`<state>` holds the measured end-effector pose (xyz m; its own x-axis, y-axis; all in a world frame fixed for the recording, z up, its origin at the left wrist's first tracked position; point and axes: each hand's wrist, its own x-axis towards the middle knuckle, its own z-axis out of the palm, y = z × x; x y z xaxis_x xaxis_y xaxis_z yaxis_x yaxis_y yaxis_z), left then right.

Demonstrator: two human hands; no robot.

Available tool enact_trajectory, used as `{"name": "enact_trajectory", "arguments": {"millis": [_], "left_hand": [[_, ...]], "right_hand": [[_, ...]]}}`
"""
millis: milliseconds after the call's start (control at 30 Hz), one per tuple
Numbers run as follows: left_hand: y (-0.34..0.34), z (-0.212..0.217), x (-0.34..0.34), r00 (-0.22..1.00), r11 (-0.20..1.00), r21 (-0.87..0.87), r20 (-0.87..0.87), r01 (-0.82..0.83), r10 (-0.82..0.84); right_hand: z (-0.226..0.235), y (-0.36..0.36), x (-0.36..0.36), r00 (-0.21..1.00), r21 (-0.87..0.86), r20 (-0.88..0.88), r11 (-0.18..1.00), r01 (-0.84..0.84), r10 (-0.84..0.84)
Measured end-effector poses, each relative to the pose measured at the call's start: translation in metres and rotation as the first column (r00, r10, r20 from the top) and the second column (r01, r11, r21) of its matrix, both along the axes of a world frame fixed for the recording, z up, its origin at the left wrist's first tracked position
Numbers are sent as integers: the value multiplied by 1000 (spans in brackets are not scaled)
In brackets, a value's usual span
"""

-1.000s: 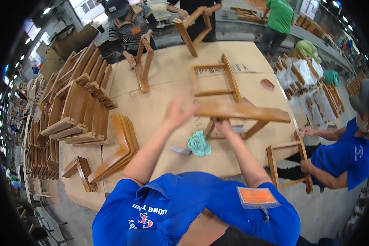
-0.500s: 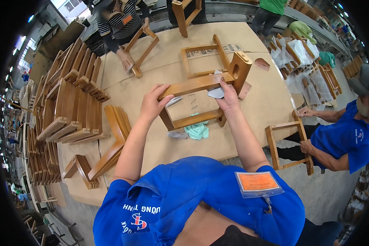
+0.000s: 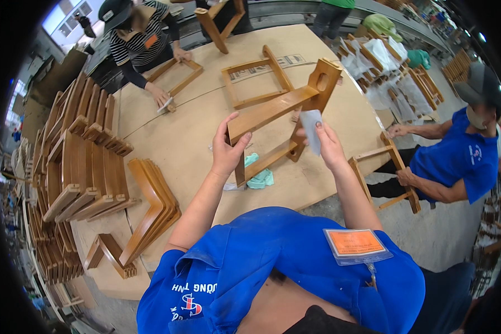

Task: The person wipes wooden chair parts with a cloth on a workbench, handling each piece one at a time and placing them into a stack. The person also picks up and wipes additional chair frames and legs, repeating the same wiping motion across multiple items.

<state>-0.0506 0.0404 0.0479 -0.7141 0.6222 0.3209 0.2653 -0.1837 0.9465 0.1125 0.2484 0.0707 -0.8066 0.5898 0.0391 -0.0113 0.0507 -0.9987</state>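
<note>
A brown wooden chair frame (image 3: 278,108) with a slotted end piece is raised on edge over the cardboard-covered table (image 3: 172,133). My left hand (image 3: 228,147) grips its near left corner. My right hand (image 3: 323,142) holds a small grey sanding pad (image 3: 312,128) against the frame's right side. A teal cloth (image 3: 260,175) lies on the table under the frame.
Bent wooden parts (image 3: 150,209) lie stacked left of me, with rows of frames (image 3: 78,161) beyond. Another frame (image 3: 256,78) lies flat farther back. A person in stripes (image 3: 139,44) works opposite; a person in blue (image 3: 456,161) holds a frame (image 3: 389,172) on the right.
The frame has been tipped up from flat on the table onto its edge, and both my hands have shifted grip; the sanding pad now rests on its right side.
</note>
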Motion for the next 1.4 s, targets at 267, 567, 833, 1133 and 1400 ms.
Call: {"name": "enact_trajectory", "arguments": {"millis": [267, 567, 833, 1133, 1400], "left_hand": [[48, 13, 35, 920, 999, -23, -390, 27, -34], [34, 16, 51, 961, 992, -13, -246, 126, -126], [28, 12, 46, 957, 987, -34, -244, 155, -159], [30, 13, 53, 940, 966, -69, -221, 250, -260], [25, 11, 68, 893, 979, -65, -401, 194, -203]], "right_hand": [[41, -40, 9, 980, 941, 104, 300, -153, 171], [16, -15, 35, 991, 779, 130, 617, -109, 12], [35, -33, 34, 998, 853, 58, 517, -65, 28], [18, -65, 45, 988, 902, 41, 420, -102, 152], [-14, 43, 50, 935, 891, 124, 453, 43, -333]]}}
